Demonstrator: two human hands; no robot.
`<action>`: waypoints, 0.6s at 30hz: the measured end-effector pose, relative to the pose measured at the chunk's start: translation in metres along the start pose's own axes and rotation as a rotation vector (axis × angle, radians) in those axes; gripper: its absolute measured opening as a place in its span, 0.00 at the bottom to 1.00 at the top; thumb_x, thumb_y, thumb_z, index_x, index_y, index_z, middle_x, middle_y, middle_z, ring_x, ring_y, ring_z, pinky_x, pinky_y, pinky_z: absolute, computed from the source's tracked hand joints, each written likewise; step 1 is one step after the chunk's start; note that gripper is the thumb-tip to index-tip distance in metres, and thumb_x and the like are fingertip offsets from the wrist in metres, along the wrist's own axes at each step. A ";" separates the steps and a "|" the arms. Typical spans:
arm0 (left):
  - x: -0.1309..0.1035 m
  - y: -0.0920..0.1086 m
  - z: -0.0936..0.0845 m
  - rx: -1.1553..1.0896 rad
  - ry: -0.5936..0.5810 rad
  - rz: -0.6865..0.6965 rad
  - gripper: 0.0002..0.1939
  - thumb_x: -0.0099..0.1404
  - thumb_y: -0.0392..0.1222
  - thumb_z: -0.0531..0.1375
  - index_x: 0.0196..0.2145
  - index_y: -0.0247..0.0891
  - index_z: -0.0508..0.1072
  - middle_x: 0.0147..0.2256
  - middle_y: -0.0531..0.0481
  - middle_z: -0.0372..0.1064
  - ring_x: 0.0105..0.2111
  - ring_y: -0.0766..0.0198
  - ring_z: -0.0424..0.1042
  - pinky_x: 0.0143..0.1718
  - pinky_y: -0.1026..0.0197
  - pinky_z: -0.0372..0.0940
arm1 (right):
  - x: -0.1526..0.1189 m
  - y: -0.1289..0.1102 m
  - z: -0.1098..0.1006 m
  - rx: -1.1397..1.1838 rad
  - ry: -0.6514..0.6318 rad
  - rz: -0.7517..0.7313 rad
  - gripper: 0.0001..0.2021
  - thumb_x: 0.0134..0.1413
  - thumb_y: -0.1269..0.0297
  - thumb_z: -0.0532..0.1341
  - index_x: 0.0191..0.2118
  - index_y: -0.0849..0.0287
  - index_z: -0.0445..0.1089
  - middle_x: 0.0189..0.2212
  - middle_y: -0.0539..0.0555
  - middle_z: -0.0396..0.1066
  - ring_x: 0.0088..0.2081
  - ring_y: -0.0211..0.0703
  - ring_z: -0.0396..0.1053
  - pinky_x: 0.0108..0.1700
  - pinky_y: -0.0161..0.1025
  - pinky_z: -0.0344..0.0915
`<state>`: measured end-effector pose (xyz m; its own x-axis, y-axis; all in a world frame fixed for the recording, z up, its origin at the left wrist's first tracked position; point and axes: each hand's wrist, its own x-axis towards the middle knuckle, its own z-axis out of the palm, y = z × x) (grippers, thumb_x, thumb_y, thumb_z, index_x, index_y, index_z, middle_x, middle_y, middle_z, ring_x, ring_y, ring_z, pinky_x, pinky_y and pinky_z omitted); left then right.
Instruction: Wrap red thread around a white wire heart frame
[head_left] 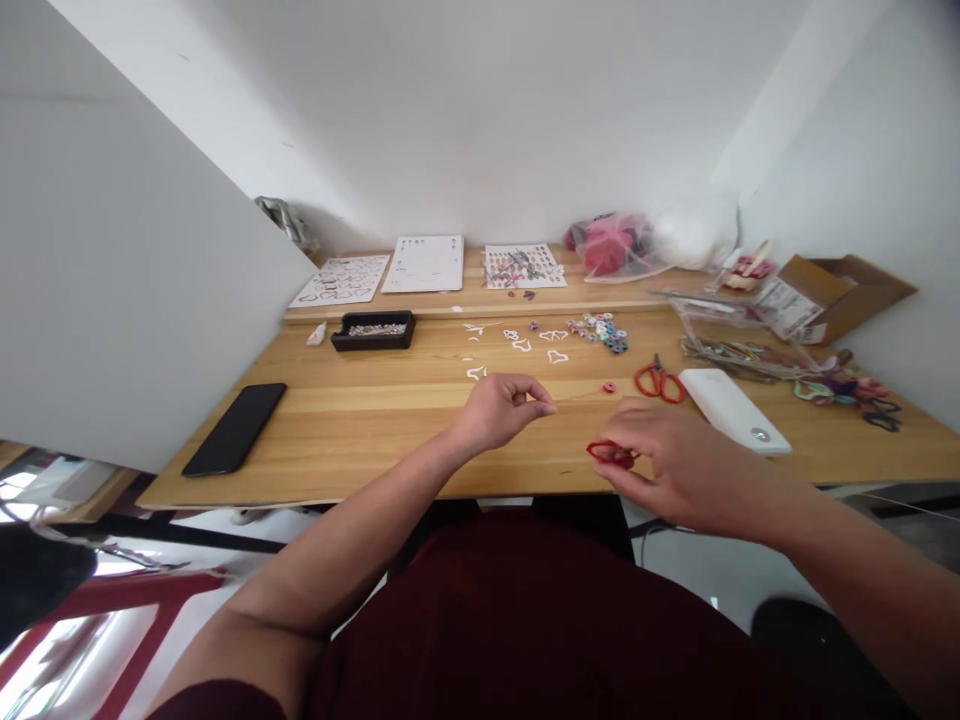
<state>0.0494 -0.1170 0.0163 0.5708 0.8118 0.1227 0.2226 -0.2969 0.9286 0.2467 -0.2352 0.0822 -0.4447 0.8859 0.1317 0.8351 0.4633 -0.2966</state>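
My right hand (667, 455) is closed on a small red looped piece (616, 456), which pokes out between thumb and fingers; its exact kind is partly hidden. To the left, my left hand (504, 408) hovers over the table with thumb and forefinger pinched together. Whatever is in that pinch, if anything, is too fine to make out. Just beyond the hands lie a small red spool-like ring (609, 387) and red-handled scissors (660, 381). White looped cut-out shapes (557, 356) are scattered past my left hand.
A black tray of small pieces (373, 331) and a dark phone (235, 430) are at left. Small spools (600, 328) cluster behind. At right lie a white power bank (733, 410), plastic bags (739, 345) and an opened cardboard box (832, 295). Printed sheets (424, 262) line the raised back shelf.
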 end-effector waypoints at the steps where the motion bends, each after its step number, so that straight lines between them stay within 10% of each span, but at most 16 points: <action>1: 0.000 -0.001 0.000 -0.028 0.000 -0.009 0.11 0.57 0.47 0.65 0.28 0.36 0.77 0.15 0.61 0.49 0.18 0.73 0.45 0.21 0.65 0.41 | 0.001 0.000 -0.002 0.104 0.004 0.064 0.12 0.57 0.61 0.61 0.25 0.56 0.64 0.22 0.50 0.65 0.27 0.41 0.61 0.32 0.40 0.56; 7: -0.008 -0.008 0.006 -0.151 0.043 -0.057 0.13 0.55 0.49 0.66 0.28 0.35 0.76 0.15 0.61 0.49 0.18 0.74 0.45 0.21 0.66 0.42 | 0.009 0.013 0.005 0.821 0.246 0.402 0.15 0.52 0.54 0.67 0.25 0.56 0.66 0.23 0.49 0.63 0.26 0.37 0.59 0.29 0.37 0.57; 18: -0.019 -0.017 0.011 -0.229 0.042 -0.075 0.16 0.54 0.51 0.67 0.28 0.34 0.75 0.16 0.61 0.50 0.18 0.74 0.46 0.21 0.67 0.42 | 0.017 0.009 0.031 1.516 0.308 0.399 0.11 0.52 0.60 0.70 0.30 0.57 0.68 0.42 0.54 0.78 0.41 0.44 0.77 0.39 0.37 0.68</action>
<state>0.0437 -0.1331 -0.0062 0.5249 0.8490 0.0606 0.0751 -0.1171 0.9903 0.2364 -0.2168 0.0525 -0.0504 0.9969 -0.0599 -0.2862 -0.0719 -0.9555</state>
